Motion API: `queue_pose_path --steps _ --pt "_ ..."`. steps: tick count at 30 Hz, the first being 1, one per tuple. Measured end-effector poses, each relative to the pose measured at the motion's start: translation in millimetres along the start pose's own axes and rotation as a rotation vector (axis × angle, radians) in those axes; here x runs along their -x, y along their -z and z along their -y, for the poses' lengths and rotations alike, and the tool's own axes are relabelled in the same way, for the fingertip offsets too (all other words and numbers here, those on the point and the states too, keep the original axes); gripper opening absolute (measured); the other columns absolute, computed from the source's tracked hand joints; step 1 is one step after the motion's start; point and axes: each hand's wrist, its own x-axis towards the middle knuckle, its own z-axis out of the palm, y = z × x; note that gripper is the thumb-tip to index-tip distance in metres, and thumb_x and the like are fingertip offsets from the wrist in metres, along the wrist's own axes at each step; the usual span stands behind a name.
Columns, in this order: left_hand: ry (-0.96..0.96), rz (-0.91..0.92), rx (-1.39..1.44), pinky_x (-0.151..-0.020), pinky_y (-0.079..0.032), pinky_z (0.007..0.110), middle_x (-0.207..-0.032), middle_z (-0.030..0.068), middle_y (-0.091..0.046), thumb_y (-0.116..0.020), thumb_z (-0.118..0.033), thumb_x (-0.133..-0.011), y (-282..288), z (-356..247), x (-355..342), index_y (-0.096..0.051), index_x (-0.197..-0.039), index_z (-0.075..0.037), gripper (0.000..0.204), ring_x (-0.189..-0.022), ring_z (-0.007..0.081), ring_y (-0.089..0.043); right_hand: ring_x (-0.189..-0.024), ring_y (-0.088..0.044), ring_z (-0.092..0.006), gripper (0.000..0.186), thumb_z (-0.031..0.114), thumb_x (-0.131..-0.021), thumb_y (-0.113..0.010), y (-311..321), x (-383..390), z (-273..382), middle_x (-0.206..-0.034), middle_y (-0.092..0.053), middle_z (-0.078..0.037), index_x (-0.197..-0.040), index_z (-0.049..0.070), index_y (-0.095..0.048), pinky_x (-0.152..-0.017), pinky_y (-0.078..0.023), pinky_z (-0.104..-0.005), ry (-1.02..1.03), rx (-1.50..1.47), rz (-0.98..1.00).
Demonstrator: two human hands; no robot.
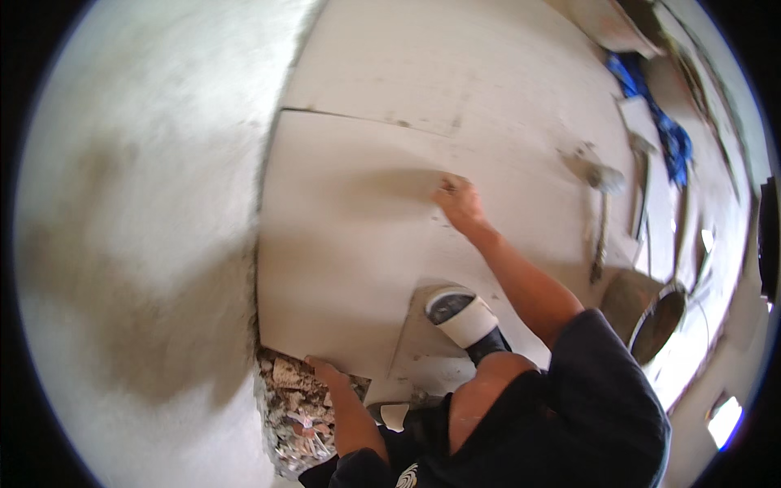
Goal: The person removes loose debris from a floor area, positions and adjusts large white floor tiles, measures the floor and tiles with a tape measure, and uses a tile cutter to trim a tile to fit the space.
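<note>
A large pale floor tile (333,244) lies against the wall at the left. My left hand (329,374) is at its near edge, beside the rubble, with the fingers bent round the edge and partly hidden. Over the right part of the tile is my right hand (461,202), its fingers curled together and its shadow falling to the left. Whatever may be between those fingers is too small to make out. A mallet (606,179) with a pale head lies on the floor to the right of that hand.
A rough pale wall (146,203) rises at the left. Broken rubble (293,398) fills a gap near my left hand. My foot in a sandal (464,315) rests on the floor. At the right lie a hammer (641,146), blue sheeting (671,142) and a round dark container (657,325).
</note>
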Motion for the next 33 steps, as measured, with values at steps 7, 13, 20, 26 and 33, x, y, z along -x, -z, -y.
queue_pose_path --steps 7,13,20,26,33 --pt "-0.027 -0.026 0.079 -0.084 -0.044 0.044 -0.126 0.0176 -0.049 -0.048 -0.060 -0.086 -3 -6 17 -0.045 -0.124 0.009 0.078 -0.106 0.0313 -0.052 -0.077 -0.057 -0.0257 0.034 0.025 -0.081 -0.059 10 -4 -2 -0.091 -0.061 -0.016 -0.099 -0.003 -0.062 -0.074 -0.046 -0.0344 -0.051 -0.179 -0.001" --pt "0.023 -0.012 0.095 -0.059 -0.036 0.045 -0.086 0.0062 -0.052 -0.047 -0.062 -0.085 0 3 1 -0.052 -0.105 0.002 0.067 -0.071 0.0219 -0.047 -0.103 -0.053 -0.0294 0.036 0.029 -0.085 -0.061 18 -45 26 -0.111 -0.056 -0.014 -0.108 0.002 -0.061 -0.090 -0.041 -0.0408 0.428 0.437 -0.367" --pt "-0.143 0.054 0.187 -0.071 -0.042 0.035 -0.088 0.0068 -0.056 -0.045 -0.061 -0.087 -3 7 7 -0.055 -0.105 0.006 0.070 -0.078 0.0177 -0.053 -0.107 -0.050 -0.0311 0.038 0.033 -0.083 -0.061 -29 -104 94 -0.115 -0.054 -0.013 -0.110 0.006 -0.061 -0.090 -0.041 -0.0432 0.609 0.764 -0.163" --pt "-0.109 0.143 0.206 -0.085 -0.042 0.038 -0.114 0.0130 -0.054 -0.047 -0.059 -0.087 2 1 7 -0.047 -0.124 0.006 0.075 -0.104 0.0247 -0.052 -0.106 -0.053 -0.0327 0.048 0.044 -0.083 -0.057 -56 -103 126 -0.113 -0.056 -0.016 -0.110 0.005 -0.060 -0.090 -0.043 -0.0429 0.536 0.867 -0.167" --pt "-0.143 -0.115 0.207 -0.075 -0.043 0.033 -0.092 0.0131 -0.063 -0.049 -0.050 -0.090 11 12 63 -0.059 -0.102 0.011 0.063 -0.082 0.0219 -0.056 -0.111 -0.052 -0.0378 0.073 0.064 -0.084 -0.040 -30 -126 142 -0.116 -0.057 -0.024 -0.112 -0.001 -0.058 -0.092 -0.041 -0.0460 0.275 0.888 -0.075"
